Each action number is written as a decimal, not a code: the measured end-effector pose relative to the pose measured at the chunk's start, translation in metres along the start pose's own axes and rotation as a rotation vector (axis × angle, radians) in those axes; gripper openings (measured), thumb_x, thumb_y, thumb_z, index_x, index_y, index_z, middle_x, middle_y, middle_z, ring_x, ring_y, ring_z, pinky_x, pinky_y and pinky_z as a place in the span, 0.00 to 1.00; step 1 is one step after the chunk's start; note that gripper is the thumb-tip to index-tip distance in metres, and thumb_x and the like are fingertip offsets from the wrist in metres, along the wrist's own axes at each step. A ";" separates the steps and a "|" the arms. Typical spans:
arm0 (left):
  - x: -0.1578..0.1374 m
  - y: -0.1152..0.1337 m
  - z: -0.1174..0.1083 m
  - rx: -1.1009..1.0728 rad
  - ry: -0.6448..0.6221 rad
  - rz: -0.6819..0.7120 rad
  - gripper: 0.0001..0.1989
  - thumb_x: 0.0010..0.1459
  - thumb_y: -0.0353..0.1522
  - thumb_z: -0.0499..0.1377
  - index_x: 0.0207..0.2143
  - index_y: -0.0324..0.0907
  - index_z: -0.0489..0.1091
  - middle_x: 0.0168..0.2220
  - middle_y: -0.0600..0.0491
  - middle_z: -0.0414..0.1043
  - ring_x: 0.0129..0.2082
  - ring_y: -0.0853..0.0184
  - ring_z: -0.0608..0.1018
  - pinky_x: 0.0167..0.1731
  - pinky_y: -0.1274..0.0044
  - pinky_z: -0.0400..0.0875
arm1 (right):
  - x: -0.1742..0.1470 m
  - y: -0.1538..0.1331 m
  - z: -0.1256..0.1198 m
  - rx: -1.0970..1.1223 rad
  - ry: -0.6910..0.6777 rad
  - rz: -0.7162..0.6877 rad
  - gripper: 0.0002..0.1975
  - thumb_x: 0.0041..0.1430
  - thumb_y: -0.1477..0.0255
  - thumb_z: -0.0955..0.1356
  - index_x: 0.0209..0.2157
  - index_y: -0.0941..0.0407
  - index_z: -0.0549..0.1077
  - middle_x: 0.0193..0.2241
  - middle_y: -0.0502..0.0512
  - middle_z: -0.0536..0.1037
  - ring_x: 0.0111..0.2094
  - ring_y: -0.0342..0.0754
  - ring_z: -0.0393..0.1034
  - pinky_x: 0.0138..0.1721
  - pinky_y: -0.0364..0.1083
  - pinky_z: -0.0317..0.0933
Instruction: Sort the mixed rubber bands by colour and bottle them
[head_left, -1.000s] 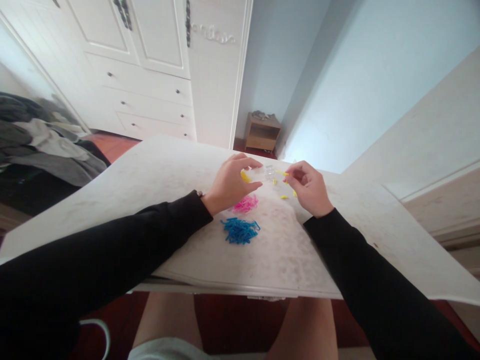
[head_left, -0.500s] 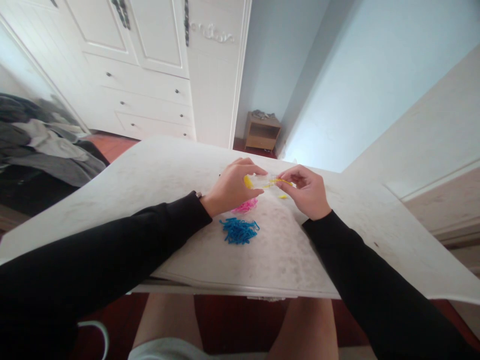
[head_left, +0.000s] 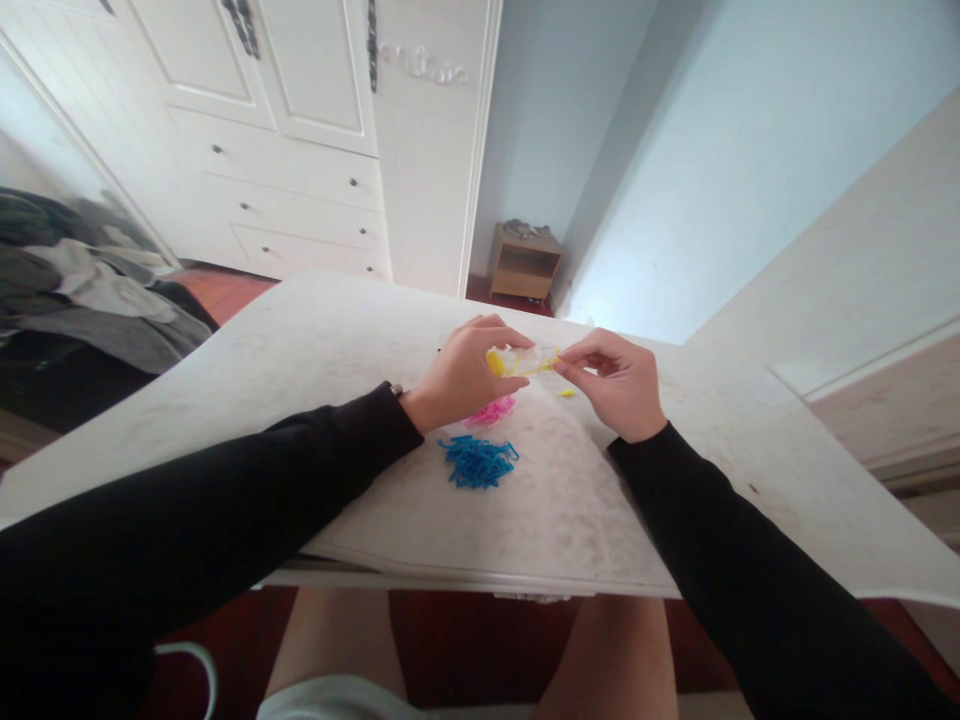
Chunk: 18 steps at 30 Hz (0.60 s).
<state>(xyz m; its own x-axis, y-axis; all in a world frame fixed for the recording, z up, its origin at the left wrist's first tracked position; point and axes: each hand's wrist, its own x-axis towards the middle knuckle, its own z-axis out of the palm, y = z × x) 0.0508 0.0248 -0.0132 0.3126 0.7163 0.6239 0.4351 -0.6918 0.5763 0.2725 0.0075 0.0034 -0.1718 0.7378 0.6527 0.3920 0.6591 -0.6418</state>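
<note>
My left hand (head_left: pixel 469 370) is wrapped round a small clear container (head_left: pixel 531 360), held on its side with its far end toward the right. Yellow pieces (head_left: pixel 496 362) show through it, most of them gathered at the left end. At the container's right end, my right hand (head_left: pixel 613 380) pinches a thin yellow piece, mostly hidden by the fingertips. Below the container lies a loose yellow piece (head_left: pixel 565 393). A pile of small pink pieces (head_left: pixel 492 411) is partly covered by my left hand. Nearer to me is a pile of small blue looped pieces (head_left: pixel 480 462).
The white table (head_left: pixel 540 500) has a smudged surface and ends just before my legs. Beyond it stand a white wardrobe (head_left: pixel 300 180) and a low wooden cabinet (head_left: pixel 526 268). Clothes (head_left: pixel 97 290) are heaped at the left.
The yellow strand that stretched between the container and my right fingers now lies further inside the container's right end. My right hand has shifted very slightly; my left holds still.
</note>
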 end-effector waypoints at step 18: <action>0.000 0.003 -0.002 -0.018 0.007 0.016 0.17 0.48 0.27 0.73 0.43 0.42 0.80 0.39 0.53 0.77 0.40 0.64 0.78 0.47 0.70 0.73 | -0.001 -0.002 0.003 0.034 0.053 -0.001 0.06 0.55 0.68 0.78 0.34 0.53 0.82 0.31 0.51 0.82 0.32 0.46 0.77 0.36 0.47 0.76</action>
<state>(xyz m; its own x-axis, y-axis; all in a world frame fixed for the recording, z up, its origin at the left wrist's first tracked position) 0.0507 0.0227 -0.0107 0.3133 0.7044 0.6369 0.4148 -0.7049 0.5754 0.2689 0.0053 0.0028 -0.1236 0.7290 0.6732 0.3609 0.6650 -0.6539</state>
